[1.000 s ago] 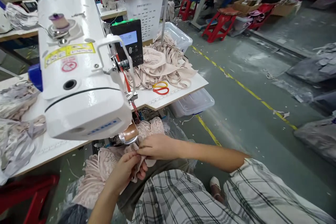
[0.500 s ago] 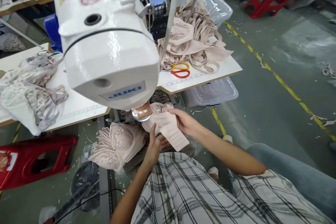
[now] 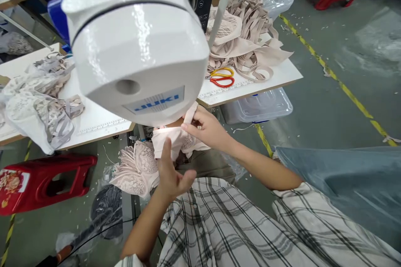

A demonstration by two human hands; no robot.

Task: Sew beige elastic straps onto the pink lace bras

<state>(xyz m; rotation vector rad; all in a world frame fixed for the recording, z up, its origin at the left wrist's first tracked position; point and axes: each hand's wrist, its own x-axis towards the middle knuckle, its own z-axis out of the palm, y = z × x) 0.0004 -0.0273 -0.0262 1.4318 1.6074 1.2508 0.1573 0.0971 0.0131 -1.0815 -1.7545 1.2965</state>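
A pale pink fabric piece (image 3: 169, 139) with lace lies under the white sewing machine head (image 3: 140, 62). My left hand (image 3: 172, 175) rests against its near side, thumb spread away from the index finger. My right hand (image 3: 208, 127) pinches the fabric's strap-like edge between thumb and fingers, just right of the machine's working end. The needle area is hidden beneath the machine head. Below and left of it hangs a bundle of pink lace cups (image 3: 136, 171).
Red-and-yellow scissors (image 3: 223, 79) lie on the right table by a heap of pink straps (image 3: 250, 46). Pale garments (image 3: 40, 100) cover part of the left table. A red stool (image 3: 46, 183) stands at lower left; a clear bin (image 3: 260, 106) sits beneath the right table.
The fabric's wide band has swung from the right to the left under my left hand. My right hand has moved up and closer to the machine. The view has shifted nearer the machine.
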